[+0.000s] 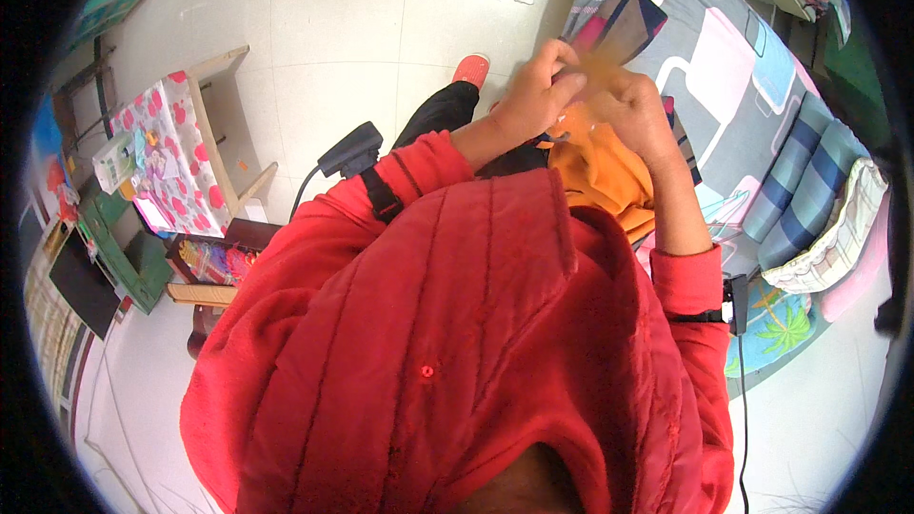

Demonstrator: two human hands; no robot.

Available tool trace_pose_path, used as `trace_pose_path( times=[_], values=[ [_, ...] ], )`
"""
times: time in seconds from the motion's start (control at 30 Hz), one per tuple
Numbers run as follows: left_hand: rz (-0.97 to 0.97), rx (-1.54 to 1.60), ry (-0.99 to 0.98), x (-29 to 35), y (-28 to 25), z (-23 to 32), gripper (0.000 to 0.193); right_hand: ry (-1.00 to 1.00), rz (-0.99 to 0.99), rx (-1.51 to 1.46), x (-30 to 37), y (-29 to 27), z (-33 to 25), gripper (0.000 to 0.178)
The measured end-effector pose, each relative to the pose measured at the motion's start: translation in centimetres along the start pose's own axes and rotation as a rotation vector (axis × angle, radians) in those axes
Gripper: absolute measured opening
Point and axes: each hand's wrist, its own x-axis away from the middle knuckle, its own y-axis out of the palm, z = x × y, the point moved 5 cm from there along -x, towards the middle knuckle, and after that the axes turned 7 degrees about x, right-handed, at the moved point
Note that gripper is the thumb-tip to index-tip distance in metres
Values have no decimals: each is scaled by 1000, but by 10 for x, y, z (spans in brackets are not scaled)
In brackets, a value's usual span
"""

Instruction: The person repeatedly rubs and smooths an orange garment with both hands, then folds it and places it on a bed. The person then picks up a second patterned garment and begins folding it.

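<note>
An orange cloth (605,167), crumpled and loose, hangs over my lap beneath both hands. My left hand (541,93) is closed, its thumb pressed against the curled fingers, at the upper left of the cloth. Facing it, my right hand (640,114) is closed in a fist. A smeared orange-tan stretch of fabric runs between the two hands, and both seem to grip it; its edges are too blurred to make out. Just beyond the hands, a dark, grey and pink striped fabric piece (624,21) lies on the bed's edge.
A bed with a grey patterned sheet (700,38) is at the right, with blue striped rolled bedding (809,171) on it. To the left stands a small table with a heart-patterned cover (186,148). A red slipper (471,69) is on the tiled floor (338,9).
</note>
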Motion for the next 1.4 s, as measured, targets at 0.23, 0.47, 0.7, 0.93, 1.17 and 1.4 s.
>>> trace_pose_path(
  times=[0.23,0.47,0.7,0.93,1.17,1.4],
  values=[
    [43,2,0,-1,-2,-3,20,7,-41,-5,1,7,8,13],
    [15,-66,32,1,1,2,20,-152,22,260,0,7,1,12],
    [57,19,-100,-1,-5,-3,19,15,-5,-208,-1,6,10,8],
    [31,-21,-53,0,-3,-5,18,-234,-3,381,-4,8,-4,7],
    [75,141,34,-5,-10,-7,18,196,45,-368,-2,1,13,8],
    [15,159,-127,-3,-10,-10,20,131,-25,-305,-6,13,20,10]
  ],
)
